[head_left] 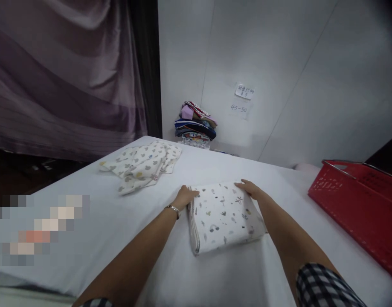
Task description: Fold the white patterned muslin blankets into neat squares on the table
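A neatly folded white cloth (224, 217) printed with small rainbows, leaves and animals lies on the white-covered table (125, 230) in front of me. My left hand (185, 197) holds its far left corner, thumb on top and the other fingers partly hidden behind the edge. At the far right corner, my right hand (249, 189) grips the cloth's back edge between thumb and fingers. The layers show along the cloth's left side, and its right side spreads slightly. Farther left, a crumpled white cloth (144, 164) with grey and yellow shapes lies apart from both hands.
A stack of folded fabrics (196, 125) stands by the wall at the table's far edge. To the right is a red plastic basket (355, 204) with a metal handle. Paper notes (243, 98) hang on the wall; a purple curtain (64, 76) hangs at left.
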Action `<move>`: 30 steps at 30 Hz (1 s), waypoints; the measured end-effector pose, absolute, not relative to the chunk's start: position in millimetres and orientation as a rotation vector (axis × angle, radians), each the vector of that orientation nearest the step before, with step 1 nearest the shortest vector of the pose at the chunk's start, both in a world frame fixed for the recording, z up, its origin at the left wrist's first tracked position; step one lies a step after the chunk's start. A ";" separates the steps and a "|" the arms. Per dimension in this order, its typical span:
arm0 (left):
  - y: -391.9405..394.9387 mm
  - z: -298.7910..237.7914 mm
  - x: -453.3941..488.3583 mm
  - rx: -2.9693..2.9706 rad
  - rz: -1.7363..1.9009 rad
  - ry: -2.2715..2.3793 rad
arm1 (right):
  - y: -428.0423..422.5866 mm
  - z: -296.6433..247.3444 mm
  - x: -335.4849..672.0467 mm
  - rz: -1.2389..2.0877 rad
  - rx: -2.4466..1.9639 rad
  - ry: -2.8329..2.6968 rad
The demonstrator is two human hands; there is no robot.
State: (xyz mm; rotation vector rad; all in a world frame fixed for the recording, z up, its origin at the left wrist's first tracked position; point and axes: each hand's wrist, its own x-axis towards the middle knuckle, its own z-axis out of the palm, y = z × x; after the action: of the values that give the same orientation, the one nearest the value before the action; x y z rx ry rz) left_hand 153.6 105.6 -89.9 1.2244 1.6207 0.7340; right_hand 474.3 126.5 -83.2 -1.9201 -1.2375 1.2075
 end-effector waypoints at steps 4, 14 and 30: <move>102.7 -79.0 155.1 1.076 0.680 1.451 | 134.7 -75.0 475.8 1.385 -1.799 -1.216; 98.5 -73.7 143.7 0.861 0.654 1.147 | 102.8 -29.0 469.2 1.538 -1.345 -1.233; 70.8 22.5 131.3 1.511 1.083 0.912 | 64.1 71.1 489.6 1.074 -1.317 -1.579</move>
State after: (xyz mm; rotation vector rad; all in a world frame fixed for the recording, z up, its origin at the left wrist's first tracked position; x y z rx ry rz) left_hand 131.3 70.8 22.5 1.5108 0.9122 1.0832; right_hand 489.6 64.1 71.1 -1.3168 -1.5786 1.0740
